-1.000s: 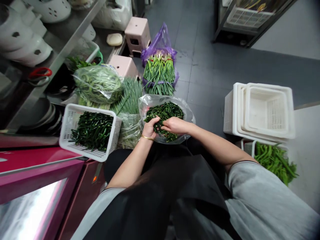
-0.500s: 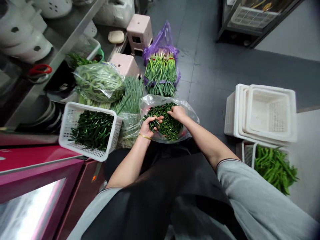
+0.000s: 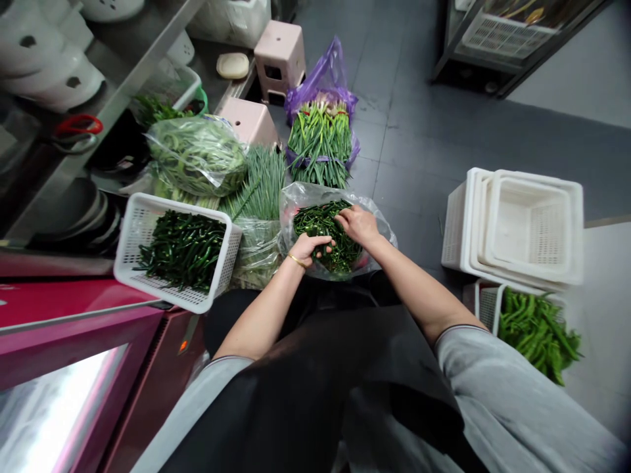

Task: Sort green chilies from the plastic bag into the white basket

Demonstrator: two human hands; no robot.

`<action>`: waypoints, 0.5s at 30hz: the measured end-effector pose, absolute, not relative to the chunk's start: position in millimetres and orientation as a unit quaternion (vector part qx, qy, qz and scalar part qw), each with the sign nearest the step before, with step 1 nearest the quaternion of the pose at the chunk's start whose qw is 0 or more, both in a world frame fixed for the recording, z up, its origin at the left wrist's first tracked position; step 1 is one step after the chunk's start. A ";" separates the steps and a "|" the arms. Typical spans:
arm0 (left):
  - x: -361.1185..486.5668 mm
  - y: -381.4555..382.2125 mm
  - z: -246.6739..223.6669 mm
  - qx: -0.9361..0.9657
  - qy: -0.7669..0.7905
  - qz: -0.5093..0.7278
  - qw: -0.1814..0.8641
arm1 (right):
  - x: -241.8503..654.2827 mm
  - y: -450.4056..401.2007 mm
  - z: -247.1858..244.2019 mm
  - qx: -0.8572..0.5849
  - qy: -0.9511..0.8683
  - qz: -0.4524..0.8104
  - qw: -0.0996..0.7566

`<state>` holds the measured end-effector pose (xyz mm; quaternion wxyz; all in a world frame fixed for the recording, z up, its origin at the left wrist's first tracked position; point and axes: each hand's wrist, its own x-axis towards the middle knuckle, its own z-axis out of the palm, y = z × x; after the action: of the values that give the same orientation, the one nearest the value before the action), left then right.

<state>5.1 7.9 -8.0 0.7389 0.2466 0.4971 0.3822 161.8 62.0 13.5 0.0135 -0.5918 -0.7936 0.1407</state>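
Thin dark green chilies (image 3: 342,253) fill a clear plastic bag (image 3: 387,230) in front of my body. Over the left side of the pile, my left hand (image 3: 309,248) is curled around a small bunch of green chilies, thumb stretched across the top. My right hand (image 3: 359,225) reaches into the pile from the right, its fingers bent and pressed together among the chilies; what sits between the fingertips is hidden. To the left, a white perforated basket (image 3: 165,297) holds more dark green chilies (image 3: 185,249).
Bundled green garlic stalks (image 3: 318,141) lie in a purple bag (image 3: 331,69) ahead. Bagged greens (image 3: 194,157) and pink stools (image 3: 279,56) stand at left. Stacked white baskets (image 3: 458,223) and light green peppers (image 3: 537,335) are at right. Red-handled scissors (image 3: 79,125) rest on the shelf.
My left hand has moved right and inward over the pile, its bunch now turned partly out of sight. My right hand has shifted slightly right. The whole view has moved a little.
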 end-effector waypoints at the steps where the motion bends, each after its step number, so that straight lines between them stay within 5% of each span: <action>1: -0.2 7.0 -8.4 0.223 0.505 0.392 0.736 | 160.7 66.9 10.1 -0.605 -0.783 0.138 -0.028; 5: -12.9 8.4 -8.3 0.173 0.550 0.432 0.694 | 156.3 72.8 5.3 -0.611 -0.770 0.156 -0.096; 15: 4.0 6.8 -9.5 0.214 0.577 0.470 0.633 | 154.9 17.6 15.2 -0.480 -0.846 0.230 0.029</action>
<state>4.0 6.8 -9.5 0.6326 0.2139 0.5772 0.4700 154.9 17.6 15.2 0.0292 -0.4796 -0.8464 0.2297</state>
